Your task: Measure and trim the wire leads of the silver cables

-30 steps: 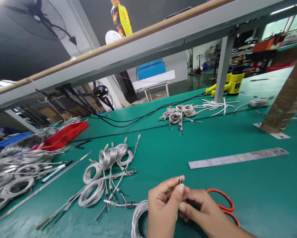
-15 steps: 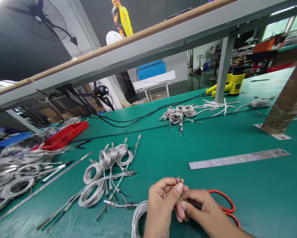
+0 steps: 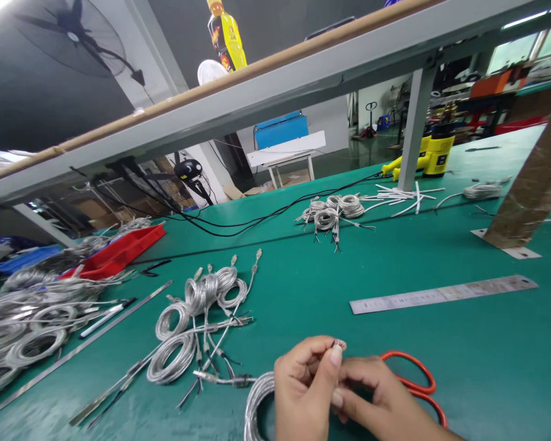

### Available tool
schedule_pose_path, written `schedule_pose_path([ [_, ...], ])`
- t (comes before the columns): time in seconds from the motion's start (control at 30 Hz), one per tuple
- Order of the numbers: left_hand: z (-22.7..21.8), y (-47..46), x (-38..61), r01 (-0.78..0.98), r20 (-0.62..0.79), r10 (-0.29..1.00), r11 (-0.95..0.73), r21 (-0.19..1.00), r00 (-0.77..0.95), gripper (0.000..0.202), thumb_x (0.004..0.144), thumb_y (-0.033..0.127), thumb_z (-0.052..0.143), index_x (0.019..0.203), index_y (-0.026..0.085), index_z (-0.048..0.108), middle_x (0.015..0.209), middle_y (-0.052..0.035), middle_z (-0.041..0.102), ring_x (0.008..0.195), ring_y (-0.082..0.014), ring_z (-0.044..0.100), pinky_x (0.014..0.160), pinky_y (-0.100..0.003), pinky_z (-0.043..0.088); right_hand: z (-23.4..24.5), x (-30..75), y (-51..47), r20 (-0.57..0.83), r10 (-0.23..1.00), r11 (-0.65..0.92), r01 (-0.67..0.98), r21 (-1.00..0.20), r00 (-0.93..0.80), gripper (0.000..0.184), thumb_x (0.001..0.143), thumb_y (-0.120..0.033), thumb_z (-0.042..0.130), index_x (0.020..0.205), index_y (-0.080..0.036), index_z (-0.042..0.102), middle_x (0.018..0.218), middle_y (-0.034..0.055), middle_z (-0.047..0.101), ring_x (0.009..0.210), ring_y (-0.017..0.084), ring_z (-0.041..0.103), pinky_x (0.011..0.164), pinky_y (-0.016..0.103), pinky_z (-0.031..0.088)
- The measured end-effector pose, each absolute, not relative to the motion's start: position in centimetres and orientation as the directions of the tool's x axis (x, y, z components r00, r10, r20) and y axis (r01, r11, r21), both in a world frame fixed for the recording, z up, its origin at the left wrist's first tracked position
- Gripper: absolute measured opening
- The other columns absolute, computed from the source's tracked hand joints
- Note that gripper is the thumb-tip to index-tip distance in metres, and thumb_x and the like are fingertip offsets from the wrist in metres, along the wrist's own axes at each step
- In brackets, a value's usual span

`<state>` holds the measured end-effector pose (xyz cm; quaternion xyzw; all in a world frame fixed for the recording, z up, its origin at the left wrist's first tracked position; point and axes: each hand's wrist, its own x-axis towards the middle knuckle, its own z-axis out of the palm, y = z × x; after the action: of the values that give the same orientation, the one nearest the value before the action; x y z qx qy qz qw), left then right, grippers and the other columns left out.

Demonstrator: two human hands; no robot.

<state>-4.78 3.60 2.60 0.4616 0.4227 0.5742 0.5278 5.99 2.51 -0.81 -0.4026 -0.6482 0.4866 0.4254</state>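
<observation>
Wire ends (image 3: 338,345): drawn down since the earlier frame; they stood clear above the left thumb, and now only short tips show between thumb and forefinger.
Left hand (image 3: 303,386): grip pinching the wire ends at the fingertips, just above the worktop (image 3: 298,269), at the near edge of the view.
Right hand (image 3: 376,392): fingertips against the left fingers, just below the wire ends; what this grip pinches is hidden, so its state cannot be told.
Coil (image 3: 255,404): just beside the left hand, partly covered by it; whether it joins the held wires cannot be seen.
Slip risk: little wire shows above the left thumb; a loose pinch could let one strand spring out of line.
Strand risk: twisting or pulling hard at such fine tips could bend or break them.
Snag risk: if the coil does belong to the held wires, a sideways pull could drag it against the nearby cable group (image 3: 201,297).
Scissors (image 3: 432,384): red handles just beside the right hand, remainder hidden; a backward wrist movement could knock them.
Ruler (image 3: 440,295): flat beyond both hands, well apart; low contact risk.
</observation>
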Motion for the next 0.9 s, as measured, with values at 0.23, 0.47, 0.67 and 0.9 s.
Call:
schedule_pose_path([
  [0.23,2.3,3.5,-4.9,-0.188,0.114,0.993,-0.112,0.976,0.001,0.009,0.063,0.026,0.070,0.063,0.017,0.071,0.055,-0.0019,0.064,0.047,-0.0092,0.052,0.045,-0.014,0.042,-0.3,6.3,2.1,0.238,0.931,0.290,0.168,-0.942,-0.276,0.020,0.078,-0.031,0.053,0.070,-0.017,0.066,0.065,0.0025,0.062,0.063,0.016,0.056,0.065,0.025,0.044],
  [0.47,3.1,3.6,-5.2,-0.182,0.169,0.985,-0.160,0.970,0.037,0.009,0.067,0.024,0.067,0.062,0.016,0.068,0.051,-0.0001,0.060,0.050,-0.0111,0.053,0.050,-0.016,0.042,-0.8,7.3,2.4,0.282,0.953,0.283,-0.003,-0.959,-0.112,0.022,0.080,-0.029,0.053,0.101,-0.024,0.058,0.087,0.0036,0.064,0.081,0.018,0.059,0.074,0.029,0.047],
  [0.67,2.7,3.5,-5.2,-0.097,0.166,0.986,-0.162,0.982,0.033,0.013,0.068,0.026,0.066,0.060,0.016,0.066,0.051,-0.0007,0.057,0.049,-0.0111,0.048,0.047,-0.017,0.037,-0.4,7.7,3.1,0.322,0.947,0.322,0.006,-0.947,-0.007,0.010,0.078,-0.025,0.059,0.086,-0.024,0.065,0.081,0.0025,0.066,0.075,0.016,0.060,0.068,0.026,0.048],
  [0.9,1.4,3.7,-5.4,-0.004,0.168,0.983,-0.168,0.986,0.078,0.025,0.072,0.035,0.061,0.058,0.014,0.057,0.046,0.0048,0.037,0.042,-0.0064,0.027,0.041,-0.018,0.023,0.8,7.6,3.5,0.327,0.945,0.327,0.003,-0.945,-0.010,0.008,0.075,-0.026,0.062,0.071,-0.020,0.066,0.068,0.0016,0.063,0.065,0.014,0.056,0.060,0.023,0.044],
])
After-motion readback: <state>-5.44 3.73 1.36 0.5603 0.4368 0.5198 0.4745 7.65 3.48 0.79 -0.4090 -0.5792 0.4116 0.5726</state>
